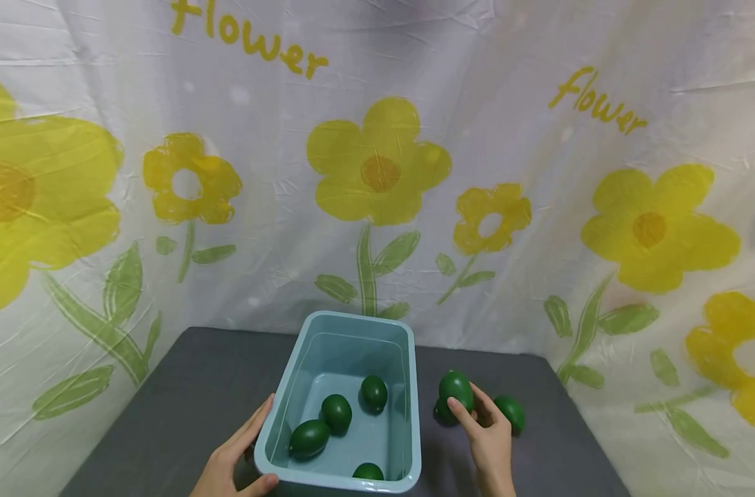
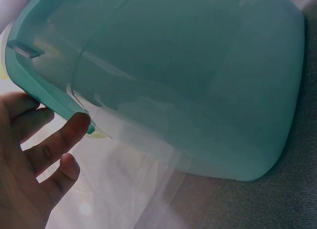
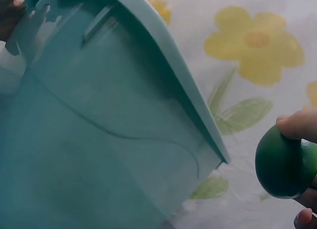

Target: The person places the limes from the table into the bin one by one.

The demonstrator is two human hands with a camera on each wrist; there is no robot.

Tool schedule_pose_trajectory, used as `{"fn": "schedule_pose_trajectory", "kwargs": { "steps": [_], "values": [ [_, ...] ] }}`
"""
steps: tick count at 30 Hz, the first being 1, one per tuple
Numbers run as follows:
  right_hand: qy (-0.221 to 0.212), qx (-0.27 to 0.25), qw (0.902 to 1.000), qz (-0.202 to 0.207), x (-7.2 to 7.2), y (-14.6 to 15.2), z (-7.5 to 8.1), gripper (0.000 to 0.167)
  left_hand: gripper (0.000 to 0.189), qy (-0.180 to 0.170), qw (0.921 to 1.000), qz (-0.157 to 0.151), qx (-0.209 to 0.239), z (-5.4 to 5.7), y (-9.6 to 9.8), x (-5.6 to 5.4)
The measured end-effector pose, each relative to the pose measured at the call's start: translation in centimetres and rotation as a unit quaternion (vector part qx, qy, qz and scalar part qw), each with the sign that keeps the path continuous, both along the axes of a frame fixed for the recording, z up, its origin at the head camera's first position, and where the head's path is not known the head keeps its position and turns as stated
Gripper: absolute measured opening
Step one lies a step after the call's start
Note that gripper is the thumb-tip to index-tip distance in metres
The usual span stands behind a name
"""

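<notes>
The left hand (image 1: pixel 231 459) has spread fingers touching the rim of one blue bin (image 1: pixel 337 482). Four green fruits (image 1: pixel 337 414) lie inside. Right of the bin, the right hand (image 1: pixel 492 438) pinches one fruit (image 1: pixel 456 388) between thumb and fingers. Two loose fruits (image 1: pixel 510 414) flank the grip on one grey table (image 1: pixel 576 455).
</notes>
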State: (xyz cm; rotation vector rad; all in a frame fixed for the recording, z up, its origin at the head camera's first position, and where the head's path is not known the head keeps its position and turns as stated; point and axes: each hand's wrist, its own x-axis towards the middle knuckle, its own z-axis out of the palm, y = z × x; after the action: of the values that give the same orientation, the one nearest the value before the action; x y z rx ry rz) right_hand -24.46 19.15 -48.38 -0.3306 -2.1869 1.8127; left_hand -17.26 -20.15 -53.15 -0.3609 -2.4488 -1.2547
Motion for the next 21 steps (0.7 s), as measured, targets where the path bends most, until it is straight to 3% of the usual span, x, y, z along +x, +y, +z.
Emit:
{"fn": "schedule_pose_trajectory", "kwargs": {
  "steps": [11, 21],
  "values": [
    [0.048, -0.003, 0.9986, 0.019, -0.6, -1.7, 1.4, 0.061, 0.090, 0.012, 0.9999, -0.007, 0.008, -0.2, 0.0, -0.1],
    [0.059, -0.013, 0.9977, 0.030, -0.6, -3.6, 2.0, 0.059, 0.090, 0.019, 0.9998, -0.006, 0.006, -0.2, 0.0, -0.1]
  ]
}}
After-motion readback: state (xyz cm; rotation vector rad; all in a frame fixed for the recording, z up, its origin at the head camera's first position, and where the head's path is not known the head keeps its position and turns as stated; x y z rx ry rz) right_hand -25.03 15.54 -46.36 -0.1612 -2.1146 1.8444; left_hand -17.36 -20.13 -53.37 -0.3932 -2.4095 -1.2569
